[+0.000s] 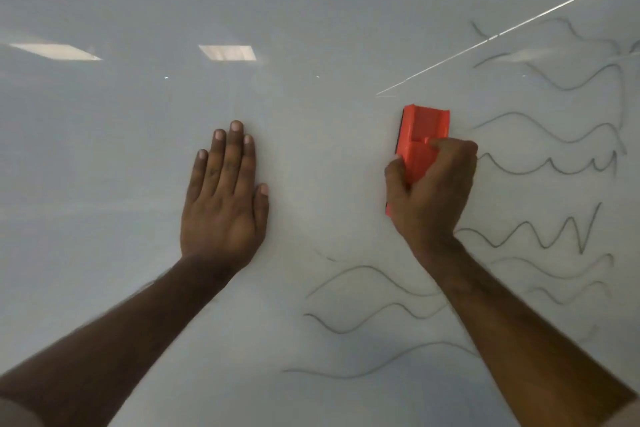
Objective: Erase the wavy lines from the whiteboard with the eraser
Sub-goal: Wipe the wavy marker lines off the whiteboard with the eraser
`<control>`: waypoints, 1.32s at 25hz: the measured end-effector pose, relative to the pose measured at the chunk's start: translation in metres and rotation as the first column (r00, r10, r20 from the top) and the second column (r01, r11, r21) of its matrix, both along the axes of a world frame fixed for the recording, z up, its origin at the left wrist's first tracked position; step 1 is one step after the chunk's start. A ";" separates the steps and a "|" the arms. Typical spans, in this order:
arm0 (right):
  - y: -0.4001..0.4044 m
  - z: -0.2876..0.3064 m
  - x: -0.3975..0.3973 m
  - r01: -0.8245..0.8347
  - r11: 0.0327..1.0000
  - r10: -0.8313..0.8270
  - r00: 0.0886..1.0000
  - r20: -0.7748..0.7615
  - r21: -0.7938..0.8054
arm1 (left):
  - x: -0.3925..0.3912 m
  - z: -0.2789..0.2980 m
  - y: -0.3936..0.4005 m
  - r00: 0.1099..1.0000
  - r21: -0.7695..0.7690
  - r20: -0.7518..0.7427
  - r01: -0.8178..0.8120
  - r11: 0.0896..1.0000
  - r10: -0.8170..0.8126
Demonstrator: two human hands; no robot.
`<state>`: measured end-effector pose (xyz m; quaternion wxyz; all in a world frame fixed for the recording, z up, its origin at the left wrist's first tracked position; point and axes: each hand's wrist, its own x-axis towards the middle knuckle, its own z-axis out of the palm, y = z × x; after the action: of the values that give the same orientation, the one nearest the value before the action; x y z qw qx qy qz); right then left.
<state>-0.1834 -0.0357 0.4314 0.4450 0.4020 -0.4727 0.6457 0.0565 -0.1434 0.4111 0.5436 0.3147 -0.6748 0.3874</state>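
- Head view: a glossy whiteboard (311,11) fills the whole picture, with pale rectangular light reflections (227,52) on it above the left hand and a thin bright streak (502,33) slanting up toward the top right corner.
- The left hand (225,205) lies flat on the whiteboard, well to the left of the eraser, palm down, fingers straight and close together, thumb alongside; it grips nothing.
- The right hand (433,191) is clamped on an orange eraser (424,136), thumb on the eraser's left edge and curled fingers over its back and right side.
- The eraser stands roughly upright with its dark pad face against the whiteboard; its upper half shows above the right hand, and a small orange corner shows below the thumb.
- Wavy lines (547,129) in dark marker lie to the right of the eraser, stacked in rows from above it to below the wrist; some look faint or smeared.
- More wavy lines (363,319) sit below the eraser, between the two forearms, three rows of them, partly covered by the right forearm.
- The patch of whiteboard directly left of the eraser, up to the left hand, is bare of marks.
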 end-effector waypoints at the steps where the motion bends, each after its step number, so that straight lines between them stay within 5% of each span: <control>1: -0.008 -0.004 0.020 -0.013 1.000 0.014 1.000 -0.024 0.008 | 0.000 0.000 0.001 1.000 0.004 0.000 0.002 1.000 -0.002; 5: -0.032 -0.066 0.098 -0.026 0.990 0.057 0.971 -0.232 0.136 | 0.004 0.001 0.003 0.999 0.038 0.033 0.029 0.999 -0.030; 9: -0.023 -0.134 0.079 0.010 0.977 0.078 0.912 -0.403 0.212 | 0.015 -0.006 0.000 0.996 0.018 0.083 0.033 0.999 -0.035; 19: 0.011 -0.063 -0.028 0.090 0.989 -0.081 0.993 -0.082 0.117 | 0.009 -0.032 -0.003 1.000 0.010 0.010 0.014 1.000 -0.014; 23: -0.013 -0.087 0.032 0.024 0.990 0.005 0.978 -0.210 0.136 | 0.008 -0.033 -0.003 1.000 0.028 0.009 0.013 1.000 -0.014; 25: -0.019 -0.126 0.057 0.027 0.974 0.070 0.907 -0.415 0.224 | 0.009 -0.033 -0.004 1.000 0.017 0.017 0.020 1.000 -0.020; 28: -0.018 -0.183 0.063 0.114 0.916 0.211 0.679 -0.703 0.384 | 0.009 -0.036 -0.004 1.000 0.018 0.010 0.016 1.000 -0.016; 33: -0.007 -0.232 0.033 0.309 0.839 0.309 0.408 -0.859 0.448 | 0.008 -0.036 -0.003 1.000 0.024 0.013 0.002 1.000 -0.003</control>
<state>-0.1500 -0.0423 0.1992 0.4945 0.7951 -0.3144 0.1565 0.0649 -0.1466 0.3752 0.5357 0.3179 -0.6834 0.3807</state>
